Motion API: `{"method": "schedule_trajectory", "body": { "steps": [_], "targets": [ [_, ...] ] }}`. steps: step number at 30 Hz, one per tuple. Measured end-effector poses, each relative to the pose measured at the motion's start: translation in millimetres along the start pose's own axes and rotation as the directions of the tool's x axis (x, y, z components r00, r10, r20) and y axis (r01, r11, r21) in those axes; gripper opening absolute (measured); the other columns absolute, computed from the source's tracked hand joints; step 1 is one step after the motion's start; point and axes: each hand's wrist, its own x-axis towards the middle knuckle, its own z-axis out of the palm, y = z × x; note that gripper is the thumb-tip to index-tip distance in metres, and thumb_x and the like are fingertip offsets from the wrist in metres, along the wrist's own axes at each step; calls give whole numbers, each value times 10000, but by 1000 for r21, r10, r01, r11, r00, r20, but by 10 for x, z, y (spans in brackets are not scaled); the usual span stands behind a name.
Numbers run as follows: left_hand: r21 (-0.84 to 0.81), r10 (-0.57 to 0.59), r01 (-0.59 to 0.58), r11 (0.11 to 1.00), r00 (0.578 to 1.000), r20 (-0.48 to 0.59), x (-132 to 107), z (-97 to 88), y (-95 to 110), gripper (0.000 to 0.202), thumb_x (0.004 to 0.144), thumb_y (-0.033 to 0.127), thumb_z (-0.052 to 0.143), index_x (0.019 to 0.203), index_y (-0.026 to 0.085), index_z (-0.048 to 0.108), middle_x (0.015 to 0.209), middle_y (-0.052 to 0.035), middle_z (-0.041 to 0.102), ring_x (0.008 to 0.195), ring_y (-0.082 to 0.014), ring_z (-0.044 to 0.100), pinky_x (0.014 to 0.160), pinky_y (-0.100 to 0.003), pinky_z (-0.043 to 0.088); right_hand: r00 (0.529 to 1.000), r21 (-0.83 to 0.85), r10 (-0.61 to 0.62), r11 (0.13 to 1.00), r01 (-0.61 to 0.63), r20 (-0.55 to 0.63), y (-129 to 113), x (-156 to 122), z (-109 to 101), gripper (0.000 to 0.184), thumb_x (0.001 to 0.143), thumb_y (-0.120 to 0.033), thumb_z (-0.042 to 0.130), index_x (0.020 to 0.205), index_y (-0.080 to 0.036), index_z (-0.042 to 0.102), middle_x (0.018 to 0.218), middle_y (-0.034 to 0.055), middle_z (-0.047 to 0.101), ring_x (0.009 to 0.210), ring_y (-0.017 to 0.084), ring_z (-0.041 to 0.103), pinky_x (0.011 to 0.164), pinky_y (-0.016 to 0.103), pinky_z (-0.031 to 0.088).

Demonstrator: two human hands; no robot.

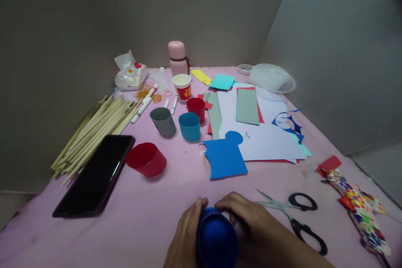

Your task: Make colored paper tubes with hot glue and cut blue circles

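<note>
At the near edge of the table, a rolled blue paper tube [217,240] is held between both hands, its round opening facing me. My left hand [187,232] presses against its left side with the fingers together. From the right, my right hand [243,215] curls its fingers over the tube's far rim. Black-handled scissors [287,207] lie partly spread just right of my right hand. Beyond the hands lies a cut blue paper sheet [224,159] with a blue paper circle [234,137] at its top edge. A red paper ring [146,159] stands to the left.
Farther back stand grey [163,122], teal [189,126] and red [196,109] paper tubes, a paper cup [182,87] and a pink flask [178,58]. Left lie a phone [96,176] and wooden sticks [97,134]. Right are paper sheets [270,142] and a flower-patterned glue gun [356,207].
</note>
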Motion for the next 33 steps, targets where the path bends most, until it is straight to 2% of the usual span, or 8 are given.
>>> {"method": "schedule_trajectory", "body": {
  "steps": [4, 7, 10, 14, 21, 25, 28, 33],
  "targets": [
    [-104, 53, -53, 993, 999, -4, 26, -30, -1, 893, 739, 349, 695, 1435, 300, 137, 1332, -173, 493, 1180, -339, 526, 931, -522, 477, 999, 2, -27, 1000, 27, 31, 27, -25, -17, 541, 587, -24, 619, 1083, -237, 580, 1000, 24, 636, 819, 177, 612, 754, 287, 491],
    [-164, 79, -82, 983, 997, -27, 51, -66, 40, 1043, 643, 420, 768, 1436, 317, 99, 1371, -182, 438, 1204, -357, 496, 926, -531, 477, 999, -2, 13, 1000, -13, 44, 26, -53, -39, 592, 591, -36, 638, 1147, -219, 552, 1050, 40, 619, 845, 178, 603, 764, 285, 485],
    [-136, 81, -90, 987, 995, -65, 79, -96, 107, 916, 684, 446, 726, 1412, 318, 186, 1356, -177, 440, 1192, -351, 499, 909, -521, 488, 997, 13, 49, 999, -50, 52, 23, -79, -50, 633, 589, -47, 670, 1179, -230, 531, 1068, 37, 601, 838, 173, 590, 748, 276, 481],
    [-35, 210, -213, 976, 975, -71, 112, -104, 183, 610, 836, 343, 572, 1371, 305, 280, 1254, -129, 532, 1127, -286, 541, 899, -449, 494, 1000, 49, -6, 999, 5, 30, 27, -93, -39, 581, 622, -134, 730, 1158, -242, 533, 1039, 26, 593, 855, 180, 578, 786, 288, 470],
    [63, 232, -226, 972, 968, -94, 108, -85, 198, 560, 822, 248, 553, 1338, 238, 338, 1230, -116, 565, 1117, -251, 545, 926, -372, 479, 998, 51, -63, 997, 62, 6, 22, -91, 0, 516, 659, -213, 751, 1135, -248, 555, 995, 18, 596, 866, 189, 573, 774, 294, 467],
    [49, 275, -271, 961, 954, -116, 90, -95, 191, 564, 824, 233, 557, 1341, 223, 331, 1223, -125, 553, 1135, -253, 527, 929, -380, 472, 997, 47, -80, 996, 80, -6, 20, -95, 14, 499, 672, -184, 731, 1132, -256, 551, 982, 12, 592, 858, 183, 567, 768, 293, 464],
    [34, 297, -295, 955, 951, -82, 90, -107, 191, 550, 835, 224, 547, 1340, 213, 329, 1235, -132, 540, 1148, -253, 513, 934, -384, 465, 997, 43, -81, 996, 81, -10, 16, -97, 17, 483, 679, -168, 717, 1124, -260, 552, 978, 8, 578, 861, 181, 562, 771, 294, 458],
    [79, 261, -256, 964, 963, -61, 80, -92, 163, 581, 815, 218, 578, 1338, 210, 326, 1227, -131, 558, 1137, -250, 523, 942, -380, 458, 995, 53, -101, 993, 102, -11, 16, -87, 6, 460, 683, -142, 707, 1105, -254, 562, 1034, 14, 535, 898, 176, 547, 781, 280, 446]
  ]
}}
